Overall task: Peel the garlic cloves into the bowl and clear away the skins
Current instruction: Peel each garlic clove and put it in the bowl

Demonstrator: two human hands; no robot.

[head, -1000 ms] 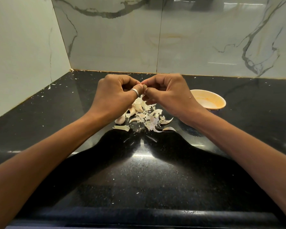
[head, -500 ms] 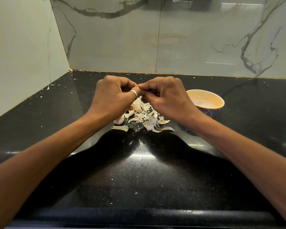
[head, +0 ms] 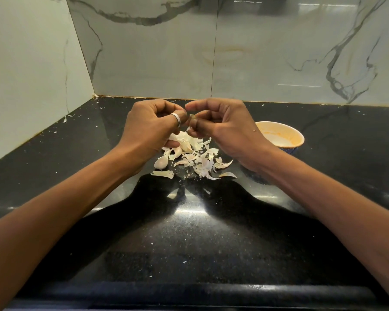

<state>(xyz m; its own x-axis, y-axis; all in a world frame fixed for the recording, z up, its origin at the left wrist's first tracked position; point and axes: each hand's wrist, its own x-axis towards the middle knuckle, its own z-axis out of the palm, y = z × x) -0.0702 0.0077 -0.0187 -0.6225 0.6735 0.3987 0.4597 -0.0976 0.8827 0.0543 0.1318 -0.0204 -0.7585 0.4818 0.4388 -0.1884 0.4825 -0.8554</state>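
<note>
A garlic clove (head: 192, 117) is pinched between the left hand (head: 151, 129) and right hand (head: 222, 129), brought together above the skins (head: 198, 158) on the bench (head: 189, 232), seemingly so peel falls there, the bowl (head: 285, 135) standing near the right wrist.

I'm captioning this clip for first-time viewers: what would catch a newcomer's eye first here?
First come the left hand and right hand, raised mid-frame and pinching a small garlic clove between them above the black counter. Just below them lies a pale heap of skins with a few cloves mixed in. An orange bowl sits on the counter to the right, behind the right wrist.
</note>
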